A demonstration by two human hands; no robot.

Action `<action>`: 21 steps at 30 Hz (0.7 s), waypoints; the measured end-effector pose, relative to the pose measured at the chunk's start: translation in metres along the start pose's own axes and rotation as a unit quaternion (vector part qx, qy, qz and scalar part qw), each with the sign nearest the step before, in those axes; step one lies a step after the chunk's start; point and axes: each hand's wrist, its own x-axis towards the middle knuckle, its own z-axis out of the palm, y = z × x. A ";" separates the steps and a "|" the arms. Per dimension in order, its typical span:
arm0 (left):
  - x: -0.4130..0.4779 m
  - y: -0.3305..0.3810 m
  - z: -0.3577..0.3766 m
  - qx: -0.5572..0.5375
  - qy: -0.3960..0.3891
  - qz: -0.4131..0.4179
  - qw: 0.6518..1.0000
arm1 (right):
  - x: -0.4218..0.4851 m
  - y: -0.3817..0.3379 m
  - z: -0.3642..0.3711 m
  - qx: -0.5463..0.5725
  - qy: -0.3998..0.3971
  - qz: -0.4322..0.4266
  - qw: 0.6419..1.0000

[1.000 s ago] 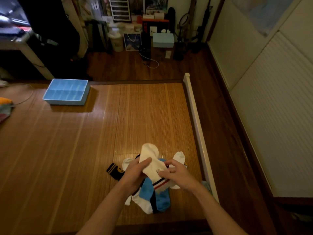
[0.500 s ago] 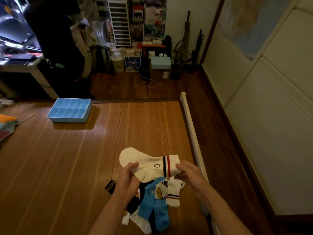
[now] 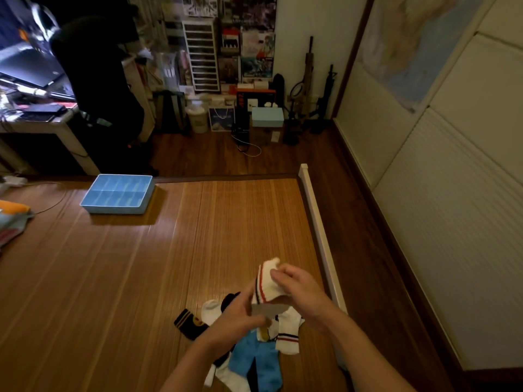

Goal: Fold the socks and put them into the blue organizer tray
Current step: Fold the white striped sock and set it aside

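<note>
Both hands hold a white sock (image 3: 264, 287) with a dark and a red stripe, bunched up above the pile. My right hand (image 3: 300, 290) grips its upper part with curled fingers. My left hand (image 3: 240, 315) grips its lower end from the left. Beneath them lies a heap of socks (image 3: 254, 357) on the bamboo mat: a blue one, white ones with stripes and a black one with yellow bands. The blue organizer tray (image 3: 119, 194) with several compartments stands far off at the mat's back left; no sock shows in it.
A white rail (image 3: 317, 227) borders the mat on the right, with dark wooden floor beyond. Folded clothes (image 3: 11, 219) lie at the left edge, near a cable. A desk, a black chair and cluttered shelves stand at the back.
The white striped sock was stretched flat between both hands; now it is doubled into a short bundle and my hands have come close together. The view has tilted up.
</note>
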 end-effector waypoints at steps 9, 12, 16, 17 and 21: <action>-0.005 0.023 0.013 -0.510 0.132 -0.011 0.850 | -0.004 0.018 -0.013 0.042 0.008 0.129 0.991; -0.006 0.022 0.010 -0.501 0.145 -0.015 0.853 | -0.002 0.031 -0.019 0.198 0.019 0.149 0.969; -0.006 0.013 0.001 -0.504 0.164 -0.016 0.847 | -0.003 0.031 -0.026 0.198 0.025 0.123 0.972; -0.006 0.010 -0.002 -0.504 0.175 -0.017 0.846 | -0.003 0.031 -0.029 0.188 0.024 0.121 0.974; -0.008 -0.005 -0.012 -0.457 0.248 -0.044 0.853 | 0.002 0.043 -0.041 0.152 0.068 0.111 0.980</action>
